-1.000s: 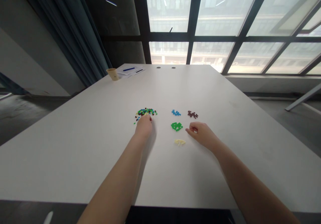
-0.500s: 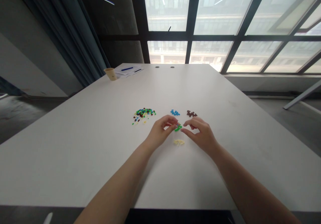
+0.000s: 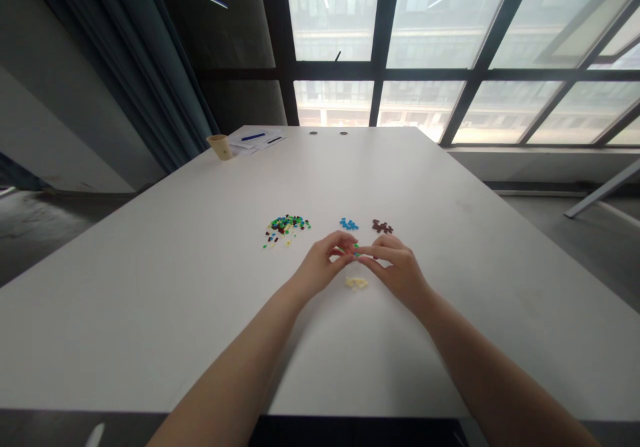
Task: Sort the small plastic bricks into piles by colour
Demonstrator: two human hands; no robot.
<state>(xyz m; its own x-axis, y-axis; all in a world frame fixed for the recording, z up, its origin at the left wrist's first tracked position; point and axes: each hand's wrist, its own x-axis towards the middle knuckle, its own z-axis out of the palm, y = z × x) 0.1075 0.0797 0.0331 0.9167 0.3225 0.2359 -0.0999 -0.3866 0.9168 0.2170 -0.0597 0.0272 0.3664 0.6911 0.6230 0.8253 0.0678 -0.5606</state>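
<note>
My left hand [image 3: 327,260] is curled with its thumb and fingertips close together over small green pieces [image 3: 357,253]. From the right, my right hand [image 3: 395,263] meets it, thumb and index fingertips near the same spot. Both sets of fingertips mostly cover the green pieces, and anything pinched is too small to name. Pale yellow pieces [image 3: 357,283] lie nearer to me. Beyond the hands are a small group of blue pieces [image 3: 349,224] and one of dark brown pieces [image 3: 383,227]. A mixed multicoloured pile [image 3: 287,225] sits to the left.
The white table [image 3: 175,287] spans most of the view. A tan cup [image 3: 221,147] stands at the far left edge, beside papers [image 3: 260,141] with a blue pen [image 3: 253,137] on them. Windows rise behind the table's far edge.
My right hand's fingers have moved left and now meet the left fingertips, covering more of the green pieces. My left hand has barely shifted.
</note>
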